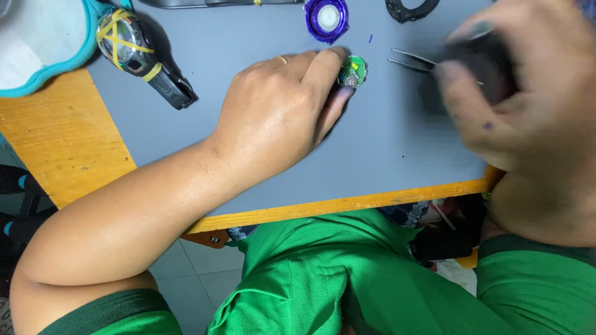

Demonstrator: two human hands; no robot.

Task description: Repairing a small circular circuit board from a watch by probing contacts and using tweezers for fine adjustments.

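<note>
The left hand [279, 111] lies on the grey mat [397, 142] near the middle of the view, its grip pinched on a small round green module [353, 71] at the fingertips, about 1 o'clock from the knuckles. The module sits on the mat, half covered by the forefinger and thumb.

The right hand [528, 105] is at 3 o'clock, blurred; it seems to close round something dark, but what it holds and how its grip stands cannot be told. Tweezers [413, 61] jut out from under it, tips toward the module and just apart from it.

At 12 o'clock lies a purple ring [326, 18] with a white centre, near the mat's far edge. A black strap piece [410, 9] at 1 o'clock is cut off by the top of the frame. At 10 o'clock a watch [139, 53] wrapped in yellow bands lies aslant, beside a white tray [68, 59] with a teal rim, cut off at the corner.

Open mat stretches from the left hand toward 5 o'clock, down to the near edge, where the wooden worktop [62, 136] shows as a yellow strip. Green clothing fills the bottom.
</note>
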